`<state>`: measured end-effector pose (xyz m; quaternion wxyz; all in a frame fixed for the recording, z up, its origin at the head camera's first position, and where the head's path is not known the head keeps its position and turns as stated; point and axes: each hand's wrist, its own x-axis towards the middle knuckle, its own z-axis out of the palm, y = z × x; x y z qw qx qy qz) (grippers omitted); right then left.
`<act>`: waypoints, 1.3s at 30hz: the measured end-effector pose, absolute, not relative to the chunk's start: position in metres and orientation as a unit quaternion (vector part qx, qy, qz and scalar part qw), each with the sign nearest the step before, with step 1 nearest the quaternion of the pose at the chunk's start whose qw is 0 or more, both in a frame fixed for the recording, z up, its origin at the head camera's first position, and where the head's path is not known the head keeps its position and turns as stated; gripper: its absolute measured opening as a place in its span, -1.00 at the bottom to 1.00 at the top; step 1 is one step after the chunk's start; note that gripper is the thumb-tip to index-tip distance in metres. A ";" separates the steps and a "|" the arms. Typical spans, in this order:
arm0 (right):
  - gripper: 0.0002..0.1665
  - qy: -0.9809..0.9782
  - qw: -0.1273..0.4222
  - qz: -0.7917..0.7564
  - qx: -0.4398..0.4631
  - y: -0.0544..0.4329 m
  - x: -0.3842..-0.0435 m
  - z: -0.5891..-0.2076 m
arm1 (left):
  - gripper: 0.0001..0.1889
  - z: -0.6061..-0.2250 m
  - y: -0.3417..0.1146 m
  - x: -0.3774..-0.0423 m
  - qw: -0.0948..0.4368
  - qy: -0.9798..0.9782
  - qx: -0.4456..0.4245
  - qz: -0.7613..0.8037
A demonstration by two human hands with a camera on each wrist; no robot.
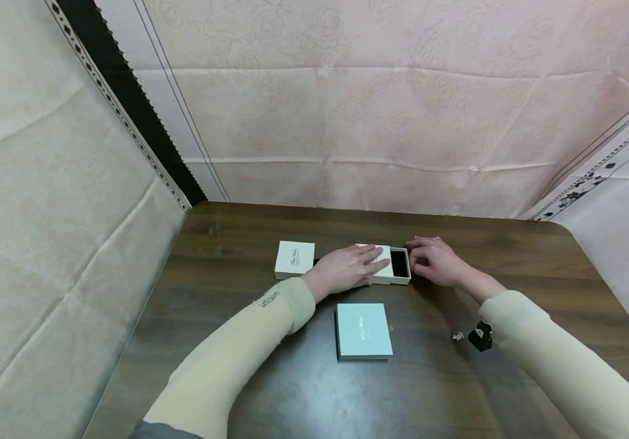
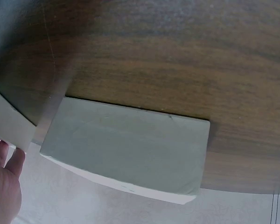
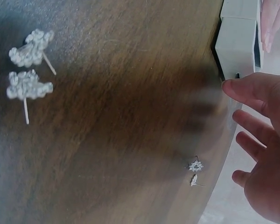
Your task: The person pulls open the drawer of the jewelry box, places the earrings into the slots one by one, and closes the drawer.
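Note:
My left hand (image 1: 344, 268) holds a small white drawer box (image 1: 384, 272), its fingers spread across the top and the thumb at the near side. The drawer (image 1: 400, 266), dark inside, sticks partly out at the right end. At that end, my right hand (image 1: 437, 262) has thumb and index finger together, seemingly pinching a small dark tab (image 3: 238, 75); the other fingers stand apart from it. Two small sparkly earrings (image 3: 195, 165) lie on the table beyond the right hand. Another pair of clear-beaded stud earrings (image 3: 29, 86) lies nearer the right wrist.
A second white box (image 1: 294, 259) with script lettering stands left of the left hand. In front lies a pale turquoise box (image 1: 365, 330). A black object (image 1: 481, 336) shows beside the right sleeve. The wooden table (image 1: 270, 390) meets draped cloth at the back and sides.

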<state>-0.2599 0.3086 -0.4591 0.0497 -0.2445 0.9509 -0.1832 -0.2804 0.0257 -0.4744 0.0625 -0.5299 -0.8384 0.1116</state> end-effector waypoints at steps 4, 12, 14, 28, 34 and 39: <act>-0.91 0.953 0.049 -0.174 -0.241 0.312 -0.259 -0.452 | -0.35 -0.474 0.025 -0.280 0.056 -0.841 -0.528 0.107; -0.73 0.960 0.022 -0.152 -0.234 0.332 -0.251 -0.434 | -0.36 -0.476 0.027 -0.279 0.059 -0.838 -0.531 0.110; -0.71 0.961 0.015 -0.146 -0.233 0.336 -0.249 -0.432 | -0.37 -0.476 0.027 -0.280 0.061 -0.837 -0.532 0.111; -0.72 0.953 -0.086 -0.084 -0.277 0.364 -0.242 -0.446 | -0.37 -0.476 0.027 -0.280 0.060 -0.840 -0.528 0.114; -0.71 0.947 -0.100 -0.076 -0.295 0.371 -0.242 -0.457 | -0.37 -0.477 0.027 -0.280 0.066 -0.840 -0.526 0.117; -0.74 0.944 -0.102 -0.078 -0.303 0.372 -0.242 -0.464 | -0.37 -0.478 0.027 -0.280 0.074 -0.838 -0.527 0.118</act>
